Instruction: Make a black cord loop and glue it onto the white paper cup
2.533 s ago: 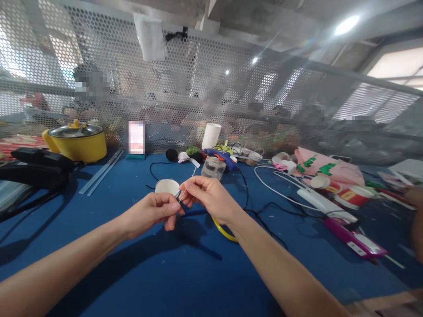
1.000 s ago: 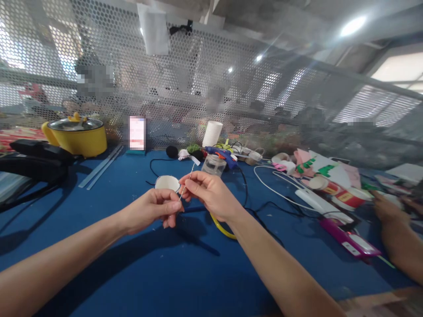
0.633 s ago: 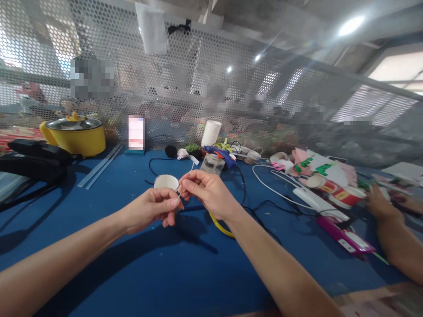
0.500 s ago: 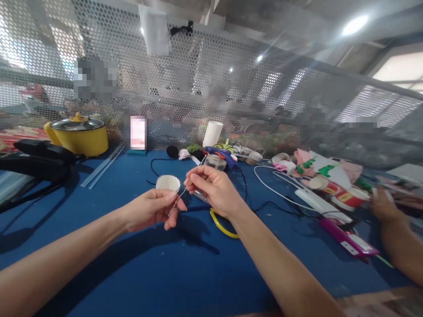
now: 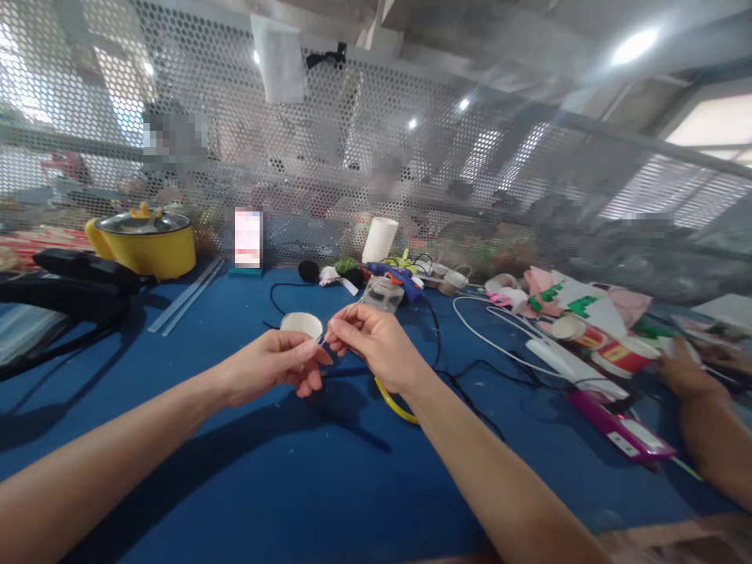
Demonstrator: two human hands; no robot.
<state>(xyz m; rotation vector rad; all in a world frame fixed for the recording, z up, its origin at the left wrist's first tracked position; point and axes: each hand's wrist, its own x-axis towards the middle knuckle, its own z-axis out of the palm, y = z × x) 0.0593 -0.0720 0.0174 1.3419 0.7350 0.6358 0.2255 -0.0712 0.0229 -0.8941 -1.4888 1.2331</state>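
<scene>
My left hand (image 5: 276, 368) and my right hand (image 5: 370, 345) meet above the blue table (image 5: 329, 478). Both pinch a thin pale stick (image 5: 336, 324) that slants up to the right between their fingertips. Just behind my left hand stands a white paper cup (image 5: 301, 323). A yellow tube (image 5: 395, 405) curves on the table under my right wrist. Behind my right hand a small clear jar (image 5: 382, 293) and a blue hot glue gun (image 5: 397, 276) rest on the table.
A yellow pot (image 5: 144, 247) and a black bag (image 5: 64, 286) sit at far left. White and black cables (image 5: 499, 337), a purple tool (image 5: 623, 431), paper cups and pink craft pieces (image 5: 581, 305) lie at right. Another person's hand (image 5: 685, 372) rests at the right edge. A perforated metal screen (image 5: 376, 157) closes the back.
My hands stay together on the thin stick, with the right hand shifting slightly along it. The other person's hand came in at the right edge and now rests there.
</scene>
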